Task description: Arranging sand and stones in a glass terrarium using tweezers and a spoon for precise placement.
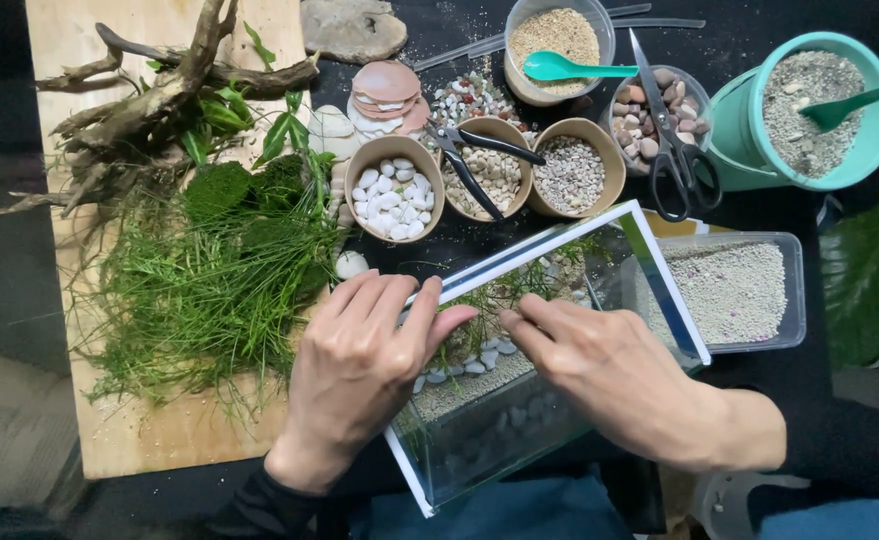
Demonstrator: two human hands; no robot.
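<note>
Glass tank [480,440] sits tilted at the near table edge, straight below my view; white-trimmed rim, clear walls, gravel and white pebbles [475,362] on its floor with a sprig of green plant [490,300] rising from them.

Left hand [360,375] lies over the tank's left rim, fingers loosely curled, not clamped on anything I can make out; right hand [620,375] reaches in from the right, fingertips pinched together near the plant stem; can't tell if it actually grips the stem or only touches it.

Handling, my read: tank is rigid, brittle, probably heavy with substrate in it; glass walls slick; take it by the framed rim or under the base corners, never by one pane; plant is soft and limp, stems likely tear easily, so a light pinch low at the base.

Room: tight. Just beyond the far rim stand three paper bowls [485,180] of stones, pliers [475,160] laid across them; clear plastic tray of sand [735,290] touches or nearly touches the right wall; scissors [675,130] and teal bucket [810,110] further back; wooden board [160,430] with grass clump [210,280] and driftwood [160,90] to the left. Only open side is toward me, over the table edge; risky for sliding glass.
</note>
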